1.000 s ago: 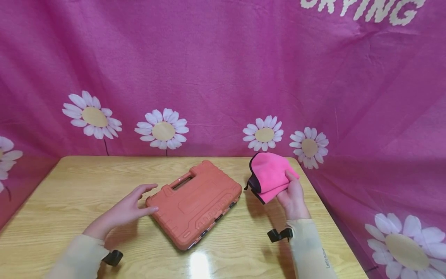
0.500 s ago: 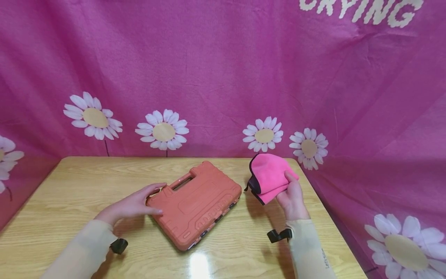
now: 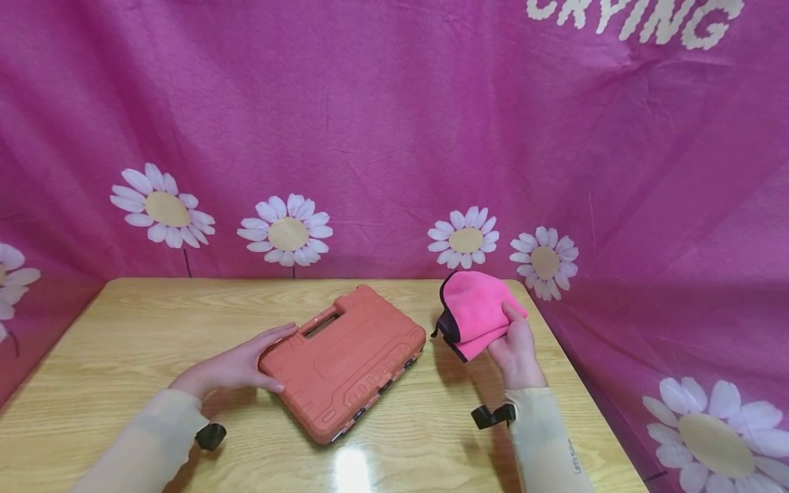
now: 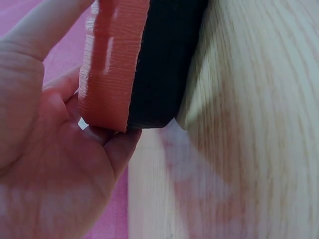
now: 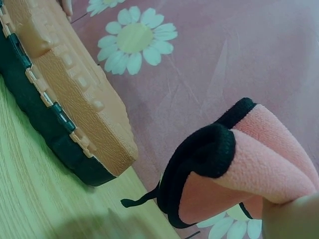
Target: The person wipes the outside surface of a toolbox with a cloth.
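Observation:
An orange hard plastic carrying case (image 3: 351,356) lies flat and closed on the table, its handle toward the back left. My left hand (image 3: 231,366) grips the case's left end, thumb on the near side and fingers at the far side. In the left wrist view the fingers (image 4: 122,149) reach the black lower half of the case (image 4: 114,64). Off the case's right end, my right hand (image 3: 518,349) holds a folded bright pink cloth (image 3: 477,305) with black edging, above the tabletop. A black loop hangs from the cloth (image 5: 274,154) in the right wrist view.
The wooden table (image 3: 154,308) ends at a magenta curtain (image 3: 370,137) printed with white daisies, behind and to the right. Dark latches (image 5: 62,117) line the case's near side. A black wrist mount (image 3: 211,436) sits on each sleeve.
My left hand has moved right, from beside the case's left end to gripping it. The right hand and the cloth stay almost where they were.

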`<control>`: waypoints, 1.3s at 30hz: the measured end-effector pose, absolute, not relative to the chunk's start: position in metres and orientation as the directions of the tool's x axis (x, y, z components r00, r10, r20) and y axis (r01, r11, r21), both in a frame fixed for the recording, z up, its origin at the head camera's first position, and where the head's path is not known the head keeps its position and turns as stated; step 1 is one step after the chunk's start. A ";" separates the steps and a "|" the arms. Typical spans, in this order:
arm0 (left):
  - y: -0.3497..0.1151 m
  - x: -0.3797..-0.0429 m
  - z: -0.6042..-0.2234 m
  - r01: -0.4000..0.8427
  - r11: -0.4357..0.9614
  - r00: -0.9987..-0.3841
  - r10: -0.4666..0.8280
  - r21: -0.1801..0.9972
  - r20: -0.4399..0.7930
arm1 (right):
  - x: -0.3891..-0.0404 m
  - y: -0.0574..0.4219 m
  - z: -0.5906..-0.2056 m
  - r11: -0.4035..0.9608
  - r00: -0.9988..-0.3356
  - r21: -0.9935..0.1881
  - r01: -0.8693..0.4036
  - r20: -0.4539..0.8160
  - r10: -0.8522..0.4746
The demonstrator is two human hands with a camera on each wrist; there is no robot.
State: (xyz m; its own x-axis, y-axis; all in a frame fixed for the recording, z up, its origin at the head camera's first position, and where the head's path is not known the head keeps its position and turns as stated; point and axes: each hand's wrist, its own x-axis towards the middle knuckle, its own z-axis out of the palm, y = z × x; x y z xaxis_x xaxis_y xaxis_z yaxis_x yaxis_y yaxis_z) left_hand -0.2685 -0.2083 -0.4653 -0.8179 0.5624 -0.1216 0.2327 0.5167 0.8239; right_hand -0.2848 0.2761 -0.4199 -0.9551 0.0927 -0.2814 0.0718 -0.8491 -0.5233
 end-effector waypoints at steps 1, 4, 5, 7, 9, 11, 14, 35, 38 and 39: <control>-0.208 -0.268 -0.465 0.234 0.516 -0.818 0.563 0.824 -0.120 | -0.285 0.276 -0.420 -0.849 -0.956 -0.524 0.070 -0.279 0.094; -0.208 -0.266 -0.464 0.239 0.509 -0.818 0.564 0.827 -0.111 | -0.285 0.276 -0.420 -0.854 -0.955 -0.517 0.066 -0.282 0.097; -0.208 -0.265 -0.464 0.237 0.506 -0.817 0.566 0.829 -0.112 | -0.284 0.276 -0.419 -0.856 -0.954 -0.513 0.066 -0.285 0.097; -0.207 -0.262 -0.464 0.228 0.504 -0.819 0.563 0.833 -0.116 | -0.285 0.276 -0.419 -0.853 -0.954 -0.517 0.065 -0.283 0.099; -0.206 -0.259 -0.465 0.216 0.501 -0.823 0.555 0.838 -0.120 | -0.285 0.275 -0.419 -0.851 -0.954 -0.521 0.065 -0.283 0.100; -0.204 -0.255 -0.466 0.221 0.504 -0.829 0.548 0.835 -0.110 | -0.285 0.275 -0.418 -0.849 -0.953 -0.524 0.068 -0.285 0.100; -0.200 -0.248 -0.468 0.250 0.511 -0.843 0.533 0.822 -0.075 | -0.285 0.275 -0.418 -0.845 -0.952 -0.530 0.070 -0.289 0.103; -0.152 -0.201 -0.473 0.223 0.673 -0.965 0.255 0.706 0.062 | -0.282 0.276 -0.419 -0.856 -0.957 -0.511 0.080 -0.279 0.078; -0.146 -0.199 -0.476 0.181 0.710 -0.979 0.195 0.680 0.057 | -0.283 0.276 -0.419 -0.861 -0.956 -0.502 0.082 -0.283 0.074; -0.145 -0.200 -0.477 0.168 0.720 -0.983 0.176 0.673 0.057 | -0.283 0.276 -0.419 -0.861 -0.955 -0.502 0.083 -0.285 0.075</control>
